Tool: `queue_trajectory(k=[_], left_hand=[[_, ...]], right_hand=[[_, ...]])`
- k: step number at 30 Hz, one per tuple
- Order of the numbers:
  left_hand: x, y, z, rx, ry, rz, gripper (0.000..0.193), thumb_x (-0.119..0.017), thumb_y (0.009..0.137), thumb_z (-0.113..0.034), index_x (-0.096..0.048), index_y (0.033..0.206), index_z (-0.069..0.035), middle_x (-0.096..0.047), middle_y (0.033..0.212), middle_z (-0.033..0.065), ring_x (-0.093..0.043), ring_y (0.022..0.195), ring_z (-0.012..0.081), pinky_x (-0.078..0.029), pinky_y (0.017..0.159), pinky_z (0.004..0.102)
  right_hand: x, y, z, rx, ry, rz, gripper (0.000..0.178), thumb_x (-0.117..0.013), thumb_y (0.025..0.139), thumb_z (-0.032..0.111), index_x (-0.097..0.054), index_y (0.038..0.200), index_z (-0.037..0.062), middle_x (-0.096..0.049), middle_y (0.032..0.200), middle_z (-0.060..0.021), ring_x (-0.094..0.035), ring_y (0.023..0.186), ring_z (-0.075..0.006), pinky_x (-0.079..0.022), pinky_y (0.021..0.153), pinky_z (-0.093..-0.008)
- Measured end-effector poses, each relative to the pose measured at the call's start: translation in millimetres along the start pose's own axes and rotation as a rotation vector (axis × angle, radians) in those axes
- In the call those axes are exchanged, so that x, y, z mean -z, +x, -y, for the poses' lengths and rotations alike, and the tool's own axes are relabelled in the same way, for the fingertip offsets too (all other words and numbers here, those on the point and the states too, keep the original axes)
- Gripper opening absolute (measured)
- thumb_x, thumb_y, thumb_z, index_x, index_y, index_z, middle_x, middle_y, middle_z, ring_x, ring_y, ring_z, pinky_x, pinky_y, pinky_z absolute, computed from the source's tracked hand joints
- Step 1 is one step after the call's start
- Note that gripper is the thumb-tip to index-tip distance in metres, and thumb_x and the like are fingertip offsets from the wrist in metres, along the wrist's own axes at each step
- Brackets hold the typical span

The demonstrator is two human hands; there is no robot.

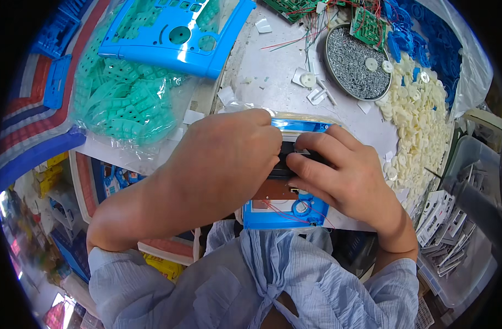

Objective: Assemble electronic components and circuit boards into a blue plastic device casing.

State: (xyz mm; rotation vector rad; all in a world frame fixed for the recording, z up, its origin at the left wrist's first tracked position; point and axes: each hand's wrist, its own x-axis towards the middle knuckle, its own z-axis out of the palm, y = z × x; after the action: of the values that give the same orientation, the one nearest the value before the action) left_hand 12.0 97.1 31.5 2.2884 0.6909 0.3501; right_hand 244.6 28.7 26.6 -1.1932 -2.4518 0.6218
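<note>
A blue plastic housing [286, 220] lies in front of me at the table's near edge. It holds a brown board [275, 190], thin red wires and a round opening at its lower right. A black part [281, 171], mostly covered by my hands, sits across its middle. Over the housing's left side is my left hand [234, 148], curled closed with its fingertips hidden; whatever it grips cannot be made out. From the right, my right hand [344, 172] bends its thumb and fingers onto the black part, gripping its right end.
At the left lie a bag of green translucent keypads [125, 104] and another blue housing [152, 41]. A round tray of screws [350, 68] stands at the back right, beside green circuit boards [369, 27] and piled cream discs [418, 120]. A clear bin [459, 263] holds white parts.
</note>
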Motion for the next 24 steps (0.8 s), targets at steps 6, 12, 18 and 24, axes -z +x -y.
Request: queue_trajectory(k=[6, 12, 18, 24], left_hand=[[-3, 6, 14, 0.108, -0.166, 0.031, 0.011, -0.071, 0.081, -0.006, -0.062, 0.079, -0.001, -0.061, 0.075, 0.0124, -0.061, 0.069, 0.0306, -0.046, 0.062, 0.0416], [-3, 10, 17, 0.097, -0.152, 0.022, 0.011, -0.071, 0.08, -0.006, -0.062, 0.078, -0.001, -0.061, 0.073, 0.0119, -0.061, 0.069, 0.0299, -0.048, 0.063, 0.0404], [12, 26, 21, 0.193, -0.234, 0.264, 0.009, -0.071, 0.081, -0.009, -0.068, 0.079, -0.001, -0.066, 0.072, 0.0119, -0.066, 0.068, 0.0264, -0.05, 0.064, 0.0372], [18, 35, 22, 0.252, -0.266, 0.345, 0.014, -0.07, 0.085, -0.012, -0.07, 0.083, 0.001, -0.067, 0.07, 0.0126, -0.065, 0.062, 0.023, -0.049, 0.06, 0.0357]], right_hand=[[-1, 0, -4, 0.076, -0.119, -0.028, 0.028, -0.072, 0.077, 0.019, -0.069, 0.104, 0.0146, -0.066, 0.104, -0.0007, -0.061, 0.086, -0.0183, -0.051, 0.052, -0.0272], [4, 3, -1, 0.115, -0.18, 0.0, 0.029, -0.072, 0.076, 0.019, -0.069, 0.105, 0.0122, -0.066, 0.105, -0.0016, -0.061, 0.084, -0.0172, -0.05, 0.051, -0.0264], [7, 4, -2, 0.128, -0.179, 0.022, 0.032, -0.073, 0.076, 0.02, -0.07, 0.107, 0.0116, -0.066, 0.105, -0.0019, -0.061, 0.084, -0.017, -0.051, 0.052, -0.0269], [6, 3, -4, 0.114, -0.143, 0.017, 0.033, -0.073, 0.076, 0.019, -0.071, 0.109, 0.0113, -0.067, 0.107, -0.0022, -0.062, 0.084, -0.0175, -0.051, 0.053, -0.0274]])
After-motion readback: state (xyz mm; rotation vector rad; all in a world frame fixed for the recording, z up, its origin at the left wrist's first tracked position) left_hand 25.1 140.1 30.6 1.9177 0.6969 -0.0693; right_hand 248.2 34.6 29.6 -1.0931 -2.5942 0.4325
